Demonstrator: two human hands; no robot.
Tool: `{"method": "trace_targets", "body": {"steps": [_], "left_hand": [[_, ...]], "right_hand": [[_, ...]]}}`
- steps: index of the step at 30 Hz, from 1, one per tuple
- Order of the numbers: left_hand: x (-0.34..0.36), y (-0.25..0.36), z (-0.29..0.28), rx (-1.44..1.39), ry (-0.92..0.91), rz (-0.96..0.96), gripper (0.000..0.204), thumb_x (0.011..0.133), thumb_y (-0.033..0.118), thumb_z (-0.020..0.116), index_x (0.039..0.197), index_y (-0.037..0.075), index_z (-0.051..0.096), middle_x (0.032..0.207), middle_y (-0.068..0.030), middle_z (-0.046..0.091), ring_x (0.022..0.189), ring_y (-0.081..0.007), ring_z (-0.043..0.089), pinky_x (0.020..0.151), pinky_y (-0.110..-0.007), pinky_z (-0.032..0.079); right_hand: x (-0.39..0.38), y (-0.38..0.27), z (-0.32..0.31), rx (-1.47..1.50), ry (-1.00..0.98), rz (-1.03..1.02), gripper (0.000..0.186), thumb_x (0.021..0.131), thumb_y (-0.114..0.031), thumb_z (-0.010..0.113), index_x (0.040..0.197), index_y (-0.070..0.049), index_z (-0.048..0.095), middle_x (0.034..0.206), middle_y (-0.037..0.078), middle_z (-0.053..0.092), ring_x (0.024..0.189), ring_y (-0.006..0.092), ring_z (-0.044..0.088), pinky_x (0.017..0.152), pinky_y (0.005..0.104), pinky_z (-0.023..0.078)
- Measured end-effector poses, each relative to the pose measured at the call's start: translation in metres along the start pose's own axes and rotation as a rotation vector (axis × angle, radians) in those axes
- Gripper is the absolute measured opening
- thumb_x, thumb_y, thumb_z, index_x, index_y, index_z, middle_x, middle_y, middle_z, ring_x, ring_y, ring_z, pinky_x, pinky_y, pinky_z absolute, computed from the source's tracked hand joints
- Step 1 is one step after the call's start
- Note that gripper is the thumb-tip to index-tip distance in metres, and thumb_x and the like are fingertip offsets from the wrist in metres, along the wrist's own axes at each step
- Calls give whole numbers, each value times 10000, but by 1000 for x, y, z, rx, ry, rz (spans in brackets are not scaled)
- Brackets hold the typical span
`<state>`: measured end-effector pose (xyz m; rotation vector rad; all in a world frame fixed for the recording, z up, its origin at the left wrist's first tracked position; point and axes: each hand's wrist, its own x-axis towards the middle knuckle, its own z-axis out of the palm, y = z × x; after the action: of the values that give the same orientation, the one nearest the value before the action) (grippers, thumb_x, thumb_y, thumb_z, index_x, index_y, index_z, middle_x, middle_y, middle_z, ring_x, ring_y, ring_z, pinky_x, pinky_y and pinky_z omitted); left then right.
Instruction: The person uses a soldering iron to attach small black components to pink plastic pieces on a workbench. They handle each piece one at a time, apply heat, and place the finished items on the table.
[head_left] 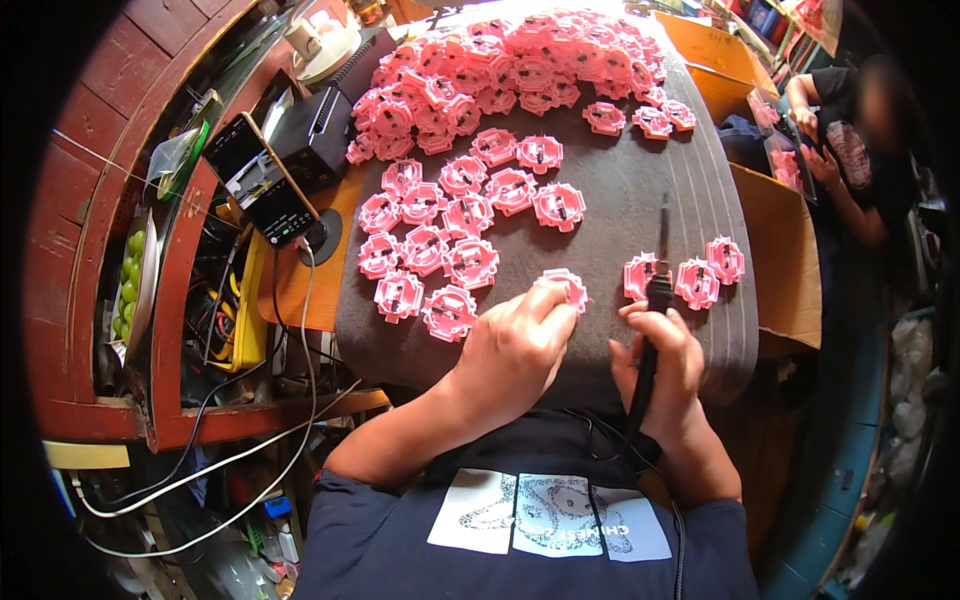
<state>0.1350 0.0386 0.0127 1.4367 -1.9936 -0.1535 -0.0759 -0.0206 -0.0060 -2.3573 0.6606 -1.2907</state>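
Note:
My left hand (pixel 525 335) is closed, its fingertips pinching the near left edge of a pink plastic part (pixel 572 290) above the dark work mat (pixel 600 235). In my right hand (pixel 665 360) is a soldering iron (pixel 658 290), gripped by its black handle with the thin metal tip pointing away from me. The iron crosses in front of a second pink part (pixel 638 275). Two more parts, one of them a pink housing (pixel 697 284), lie just right of it. Left of my left hand, several pink parts with dark pieces inside (pixel 449 312) lie in loose rows.
A large heap of pink parts (pixel 500 65) covers the far end of the mat. On the left, a phone (pixel 262 180) stands on a holder beside a black box (pixel 312 135), with cables hanging down. Cardboard boxes (pixel 775 245) flank the right side, where another person (pixel 850 150) sits.

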Motion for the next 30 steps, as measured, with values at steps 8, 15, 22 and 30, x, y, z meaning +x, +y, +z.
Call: {"method": "trace_targets", "body": {"steps": [8,15,22,30], "left_hand": [[-12,2,2,-117,51,113,258,843,-6,779,1078,7,675,1114,-148,702,978,-362,710,840,-450,574],[-11,1,10,-109,86,116,313,828,28,814,1106,34,671,1054,-115,693,901,-331,688,764,-436,547],[-11,-2,9,-111,84,106,220,833,26,813,1024,23,703,1051,-109,694,916,-319,689,767,-420,546],[-14,2,13,-180,160,35,321,842,-50,761,1155,-12,705,1155,-156,662,944,-333,703,815,-427,586]], "right_hand": [[7,1,15,-37,-18,-58,479,791,101,726,1244,-1,605,871,194,602,677,379,586,583,469,469],[9,-4,14,-98,-48,43,486,826,111,726,1275,1,575,987,184,664,802,363,663,707,441,541],[10,-1,12,-45,-83,-32,438,831,127,732,1230,-1,605,955,173,673,766,345,656,677,419,534],[9,-4,16,61,-65,-57,491,766,62,720,1249,-11,671,861,144,622,674,310,584,579,417,468]]}}
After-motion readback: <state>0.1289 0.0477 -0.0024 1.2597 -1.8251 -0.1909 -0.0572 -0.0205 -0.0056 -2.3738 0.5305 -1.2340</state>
